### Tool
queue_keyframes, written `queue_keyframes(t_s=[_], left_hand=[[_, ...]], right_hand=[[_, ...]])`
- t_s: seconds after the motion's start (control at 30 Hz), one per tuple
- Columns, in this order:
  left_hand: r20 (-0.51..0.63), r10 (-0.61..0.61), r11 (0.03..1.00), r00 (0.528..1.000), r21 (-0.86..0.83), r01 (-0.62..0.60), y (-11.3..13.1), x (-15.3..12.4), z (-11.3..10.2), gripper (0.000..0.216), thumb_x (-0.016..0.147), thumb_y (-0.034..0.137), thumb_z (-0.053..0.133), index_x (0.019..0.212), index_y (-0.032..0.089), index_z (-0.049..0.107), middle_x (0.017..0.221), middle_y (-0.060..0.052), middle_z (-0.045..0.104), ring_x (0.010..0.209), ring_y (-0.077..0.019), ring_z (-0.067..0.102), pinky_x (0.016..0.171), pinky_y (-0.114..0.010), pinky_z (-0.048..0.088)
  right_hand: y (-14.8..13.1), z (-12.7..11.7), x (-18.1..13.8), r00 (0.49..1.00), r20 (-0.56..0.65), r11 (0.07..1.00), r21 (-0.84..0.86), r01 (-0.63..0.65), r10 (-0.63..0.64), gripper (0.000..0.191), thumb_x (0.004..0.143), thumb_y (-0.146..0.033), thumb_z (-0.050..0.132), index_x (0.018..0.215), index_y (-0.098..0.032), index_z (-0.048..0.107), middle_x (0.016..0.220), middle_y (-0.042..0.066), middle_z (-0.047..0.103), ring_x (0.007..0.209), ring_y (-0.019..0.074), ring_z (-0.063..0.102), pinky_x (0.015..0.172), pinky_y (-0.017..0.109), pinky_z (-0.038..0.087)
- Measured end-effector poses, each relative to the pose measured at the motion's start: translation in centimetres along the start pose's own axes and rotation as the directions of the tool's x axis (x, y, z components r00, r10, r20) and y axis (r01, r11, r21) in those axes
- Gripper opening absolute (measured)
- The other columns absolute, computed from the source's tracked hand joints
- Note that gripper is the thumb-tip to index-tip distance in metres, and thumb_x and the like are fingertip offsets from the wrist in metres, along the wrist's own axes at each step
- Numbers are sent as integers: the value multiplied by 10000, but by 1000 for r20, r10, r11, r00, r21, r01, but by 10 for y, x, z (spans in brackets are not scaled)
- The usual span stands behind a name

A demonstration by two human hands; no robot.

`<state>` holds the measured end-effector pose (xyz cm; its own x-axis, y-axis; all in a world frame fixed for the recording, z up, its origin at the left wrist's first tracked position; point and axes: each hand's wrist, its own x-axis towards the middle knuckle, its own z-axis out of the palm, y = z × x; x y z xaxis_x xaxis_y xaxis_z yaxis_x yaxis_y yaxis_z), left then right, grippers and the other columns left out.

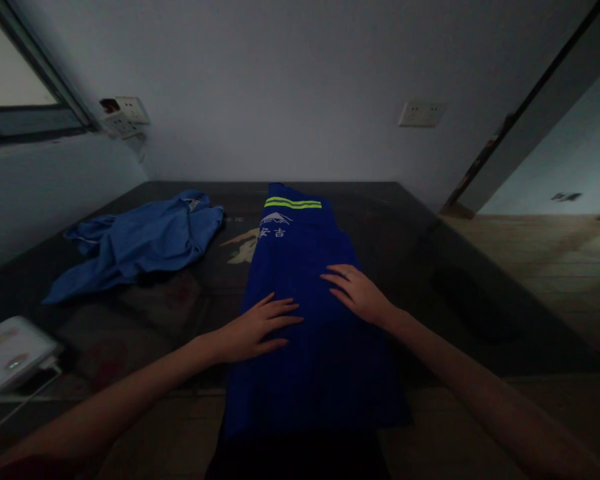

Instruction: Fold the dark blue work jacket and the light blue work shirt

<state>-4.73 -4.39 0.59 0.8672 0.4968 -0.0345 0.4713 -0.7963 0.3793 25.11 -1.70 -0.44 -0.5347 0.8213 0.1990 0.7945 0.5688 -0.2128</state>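
Note:
A dark blue work garment [300,267], folded lengthwise, lies on the dark table [380,200] in front of me. Two yellow-green reflective stripes and white lettering show near its far end. Its near end hangs over the table's front edge. My left hand [263,327] rests flat on its left side with the fingers spread. On its right side lies my right hand [357,293], fingers stretched out and apart, a ring on one finger. Neither hand grips the cloth.
A crumpled lighter blue garment [150,233] lies at the table's left. A white box-shaped device [15,353] with a cable sits at the near left corner. Sockets [423,114] are on the wall behind. Wooden flooring [530,247] shows to the right.

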Motion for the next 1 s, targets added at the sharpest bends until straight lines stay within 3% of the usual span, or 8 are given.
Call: queue_keyframes(t_s=[0.1,0.27,0.4,0.57,0.73,0.87,0.93,1.0], left_hand=[[41,49,999,998,18,-50,11,-11,6,552,907,382,500,1429,347,324,1535,-31,245,1408,-246,223,1156,-487,123],[48,101,993,994,51,-103,8,-24,11,592,892,368,518,1438,379,290,1540,-9,212,1411,-259,204,1159,-494,85],[98,146,989,984,4,-147,9,-37,4,558,913,367,486,1439,353,302,1538,-21,225,1409,-248,216,1162,-477,118],[90,129,991,988,-30,-127,30,-48,2,544,938,360,436,1454,294,276,1529,-43,267,1410,-231,221,1162,-460,164],[60,91,994,994,47,-94,41,-48,29,796,822,474,595,1480,261,201,1544,-96,207,1405,-304,213,1149,-506,161],[50,40,984,998,173,-48,46,-55,49,871,779,281,673,1485,288,162,1554,-84,170,1415,-308,172,1148,-520,144],[54,48,984,997,168,-56,50,-59,45,862,789,255,666,1484,298,158,1552,-79,179,1414,-302,180,1146,-522,154],[83,70,993,994,93,-78,53,-60,29,840,798,350,662,1480,299,175,1543,-79,218,1399,-297,234,1136,-504,210]], right_hand=[[-18,11,-13,986,131,993,55,101,-108,454,949,-446,364,1392,-356,403,1509,5,318,1390,246,253,1117,512,217],[-7,21,-29,981,178,995,65,71,-82,477,954,-436,363,1425,-374,325,1524,-4,266,1412,235,193,1137,534,133],[-2,12,-42,978,181,990,116,82,-102,469,956,-404,377,1419,-325,358,1514,27,298,1404,224,222,1134,531,163],[-29,-3,-60,973,162,963,242,121,-163,465,970,-387,357,1426,-300,348,1525,26,279,1401,196,234,1140,475,212],[-54,2,-71,926,263,952,217,218,-272,580,910,-528,432,1442,-341,298,1538,30,237,1410,267,190,1128,553,160],[-54,13,-86,920,290,961,166,222,-263,690,864,-598,459,1463,-346,226,1551,51,174,1415,307,145,1111,600,132],[-55,13,-93,917,300,961,161,223,-263,732,845,-618,472,1469,-348,199,1553,56,160,1414,322,136,1105,614,127],[-55,9,-95,911,302,956,175,236,-280,766,823,-635,493,1469,-348,199,1550,58,173,1411,327,150,1106,611,137]])
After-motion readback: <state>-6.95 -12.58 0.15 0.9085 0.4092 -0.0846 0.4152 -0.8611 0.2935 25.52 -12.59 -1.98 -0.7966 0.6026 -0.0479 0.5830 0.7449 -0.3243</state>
